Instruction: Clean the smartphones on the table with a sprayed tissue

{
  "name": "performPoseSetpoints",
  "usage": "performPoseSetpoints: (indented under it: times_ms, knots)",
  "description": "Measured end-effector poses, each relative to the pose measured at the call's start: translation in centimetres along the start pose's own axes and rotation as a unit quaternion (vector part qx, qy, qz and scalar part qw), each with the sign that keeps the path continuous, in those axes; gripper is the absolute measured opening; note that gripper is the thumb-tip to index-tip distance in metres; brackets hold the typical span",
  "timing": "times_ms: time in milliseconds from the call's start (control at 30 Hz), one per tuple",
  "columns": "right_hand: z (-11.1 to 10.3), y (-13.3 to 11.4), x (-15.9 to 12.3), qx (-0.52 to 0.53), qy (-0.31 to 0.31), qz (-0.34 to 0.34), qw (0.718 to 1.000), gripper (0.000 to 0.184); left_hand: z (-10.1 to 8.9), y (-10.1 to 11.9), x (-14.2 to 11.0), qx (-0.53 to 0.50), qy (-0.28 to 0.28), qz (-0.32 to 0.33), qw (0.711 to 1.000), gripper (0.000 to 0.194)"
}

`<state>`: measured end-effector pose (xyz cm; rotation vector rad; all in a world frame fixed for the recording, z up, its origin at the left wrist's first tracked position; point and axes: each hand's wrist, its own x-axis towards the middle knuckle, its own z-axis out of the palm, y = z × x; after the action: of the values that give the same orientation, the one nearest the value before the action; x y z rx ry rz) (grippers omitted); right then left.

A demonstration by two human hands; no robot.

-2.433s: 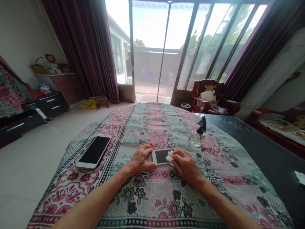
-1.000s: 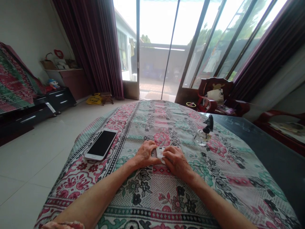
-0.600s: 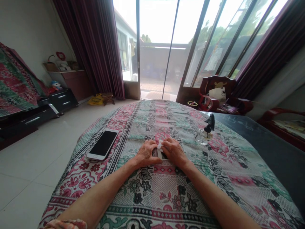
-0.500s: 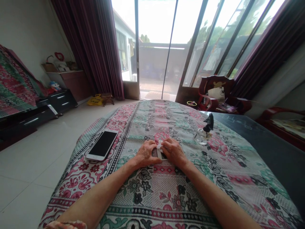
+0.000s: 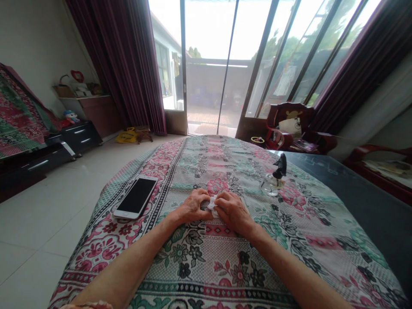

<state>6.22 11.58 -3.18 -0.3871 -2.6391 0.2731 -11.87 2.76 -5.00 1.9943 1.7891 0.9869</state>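
A small white phone (image 5: pixel 243 200) lies flat on the patterned tablecloth, mostly hidden beneath my hands. My left hand (image 5: pixel 195 206) grips its left end, thumb at the near corner and fingers at the far one. Bunched in the fingers of my right hand (image 5: pixel 232 210) is a crumpled white tissue (image 5: pixel 212 206), pressed on the phone's left part. To the left rests a larger white phone (image 5: pixel 135 198) with a dark screen facing up. Beyond my right hand stands a clear spray bottle (image 5: pixel 271 185) with a black trigger head.
The floral tablecloth (image 5: pixel 193 274) covers the rounded table. A dark tabletop (image 5: pixel 347 193) adjoins on the right, with a red wooden chair (image 5: pixel 273 124) behind it. A yellow bag (image 5: pixel 126 135) and a small stool (image 5: pixel 143 134) are on the floor at left.
My right hand with the tissue has gone from the small phone's right part to its left end, then up to the far corner and slightly back down. The left hand keeps its place.
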Motion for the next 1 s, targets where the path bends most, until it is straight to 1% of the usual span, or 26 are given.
performPoseSetpoints:
  times_ms: [100,200,367,467,533,600,700,800,933,1000]
  knots:
    - [0.7,0.5,0.9,-0.009,0.009,0.018,1.000,0.008,0.0,0.0,0.0,0.003,0.003,0.002,1.000,0.046]
    - [0.9,0.6,1.0,-0.010,0.019,0.028,0.999,0.010,0.1,-0.1,0.0,0.007,0.003,-0.003,1.000,0.046]
    - [0.0,-0.7,-0.3,0.016,0.006,-0.016,1.000,0.007,-0.1,0.0,0.0,0.005,0.000,0.003,1.000,0.047]
    - [-0.3,-1.2,-0.9,0.029,0.001,-0.030,0.999,0.010,-0.5,0.1,0.0,-0.001,-0.021,0.004,1.000,0.049]
    - [-0.2,-1.0,-0.6,0.029,0.003,-0.028,0.999,0.010,-0.7,0.1,0.1,-0.003,-0.036,-0.004,0.999,0.051]
    - [0.1,-0.4,-0.1,0.021,0.006,-0.020,1.000,0.009,-0.8,0.1,0.1,-0.005,-0.043,-0.009,0.999,0.050]
    - [0.7,0.7,0.8,-0.001,0.010,0.012,1.000,0.008,-0.7,0.0,0.1,-0.012,-0.042,-0.008,0.999,0.049]
    - [0.9,1.1,1.1,-0.016,0.015,0.040,0.999,0.008,-0.6,0.0,0.1,-0.015,-0.035,-0.012,0.999,0.050]
    - [0.7,0.2,0.6,-0.013,0.019,0.022,0.999,0.006,-0.7,0.4,0.1,0.000,-0.036,-0.014,0.999,0.047]
    - [0.6,-0.5,0.4,-0.010,0.017,0.012,1.000,0.006,-0.7,0.8,0.1,0.013,-0.038,-0.020,0.999,0.048]
